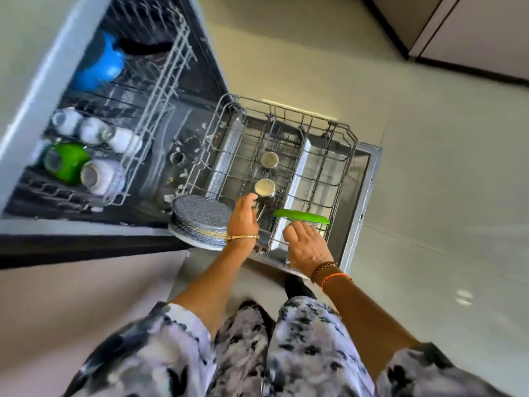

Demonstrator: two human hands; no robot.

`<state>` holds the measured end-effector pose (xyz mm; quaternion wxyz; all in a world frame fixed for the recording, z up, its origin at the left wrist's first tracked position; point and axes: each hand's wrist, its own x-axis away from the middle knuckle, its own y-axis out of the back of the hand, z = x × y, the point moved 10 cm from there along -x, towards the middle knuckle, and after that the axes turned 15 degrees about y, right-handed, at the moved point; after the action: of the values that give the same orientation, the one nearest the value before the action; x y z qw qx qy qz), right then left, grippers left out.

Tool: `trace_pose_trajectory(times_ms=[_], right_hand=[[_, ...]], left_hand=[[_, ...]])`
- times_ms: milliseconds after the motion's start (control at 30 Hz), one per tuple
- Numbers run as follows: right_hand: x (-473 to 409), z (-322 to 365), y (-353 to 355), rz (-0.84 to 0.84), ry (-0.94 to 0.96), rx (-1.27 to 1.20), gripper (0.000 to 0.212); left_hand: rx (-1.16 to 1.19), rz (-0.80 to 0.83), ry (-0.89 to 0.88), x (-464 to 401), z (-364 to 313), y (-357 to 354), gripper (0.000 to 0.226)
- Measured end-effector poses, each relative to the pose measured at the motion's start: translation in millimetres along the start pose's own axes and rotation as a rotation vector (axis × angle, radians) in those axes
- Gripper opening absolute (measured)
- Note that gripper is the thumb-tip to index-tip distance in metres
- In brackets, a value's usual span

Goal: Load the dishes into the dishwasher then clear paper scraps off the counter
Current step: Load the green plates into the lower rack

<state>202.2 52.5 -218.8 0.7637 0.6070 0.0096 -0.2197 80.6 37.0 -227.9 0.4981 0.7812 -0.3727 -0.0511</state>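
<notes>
I have both hands over the pulled-out lower rack (340, 156). My left hand (243, 217) hangs loose and open beside the stacked grey plates (197, 217), holding nothing. My right hand (307, 243) is spread open just below the green plate (300, 216) — standing in the rack, touching or not I cannot tell.

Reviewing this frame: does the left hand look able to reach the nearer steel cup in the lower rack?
Probably yes. The left hand is open, its fingertips right beside the nearer steel cup in the lower rack, with nothing between them.
</notes>
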Motion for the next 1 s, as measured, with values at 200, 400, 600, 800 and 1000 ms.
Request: trace_pose_trajectory(times_ms=[200, 400, 600, 800, 1000], right_hand=[[-25, 55, 22, -0.075, 0.177, 0.012, 0.019], [-64, 194, 17, -0.056, 0.477, -0.151, 0.018], [-43, 401, 26, 0.001, 0.936, -0.519, 0.021], [-33, 564, 67, 0.124, 0.961, -1.105, 0.018], [-52, 716, 102, 0.267, 0.671, -1.746, 0.010]], left_hand=[[0.178, -0.233, -0.134, 60, 25, 74, 0.025], [0.122, -0.480, 0.071, 166, 145, 165, 0.024], [0.118, -0.911, 0.334, 341, 260, 249, 0.021], [0.208, -1.501, 0.623, 512, 320, 329, 0.015], [0.550, -1.888, 0.923, 641, 381, 389, 0.039]])
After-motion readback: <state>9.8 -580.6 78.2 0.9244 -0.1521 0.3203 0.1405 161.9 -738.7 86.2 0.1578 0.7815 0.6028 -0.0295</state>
